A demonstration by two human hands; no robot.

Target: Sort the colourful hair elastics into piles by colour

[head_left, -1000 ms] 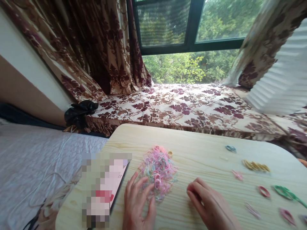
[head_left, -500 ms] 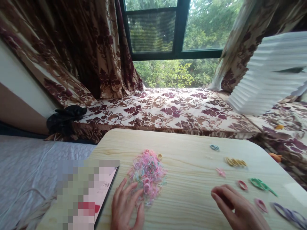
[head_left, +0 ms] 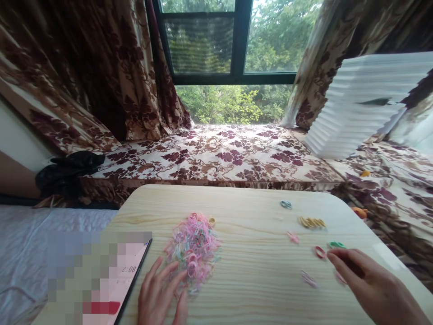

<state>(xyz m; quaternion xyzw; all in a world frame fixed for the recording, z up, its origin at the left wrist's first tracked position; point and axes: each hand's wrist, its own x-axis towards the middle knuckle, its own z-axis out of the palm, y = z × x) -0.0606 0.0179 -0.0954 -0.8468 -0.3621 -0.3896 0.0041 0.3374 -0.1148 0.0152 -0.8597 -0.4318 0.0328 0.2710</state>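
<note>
A loose heap of small hair elastics point(head_left: 198, 246), mostly pink with some pale blue and purple, lies on the light wooden table. At its near left edge rests my left hand point(head_left: 162, 289), fingers spread and touching the elastics. My right hand point(head_left: 375, 280) is over the table's right side, thumb and fingers pinched together; whatever may be between the tips is hidden. Close to those fingertips lie a red elastic point(head_left: 320, 252) and green elastics point(head_left: 337, 245), partly covered by the hand. Pale purple elastics point(head_left: 309, 278) lie left of it. A pink elastic point(head_left: 341, 278) shows beside the hand.
Farther back are yellow elastics point(head_left: 311, 222), blue-grey elastics point(head_left: 286, 204) and pink ones point(head_left: 293, 237). A phone point(head_left: 135, 271), partly blurred out, lies at the left. Beyond the table point(head_left: 243, 203) is a flower-patterned window seat point(head_left: 216, 153) with a white pleated object point(head_left: 358, 104).
My right hand has moved right, over the green elastics. Pale purple elastics now show where the hand was. My left hand stays by the heap; the whole view has shifted a little.
</note>
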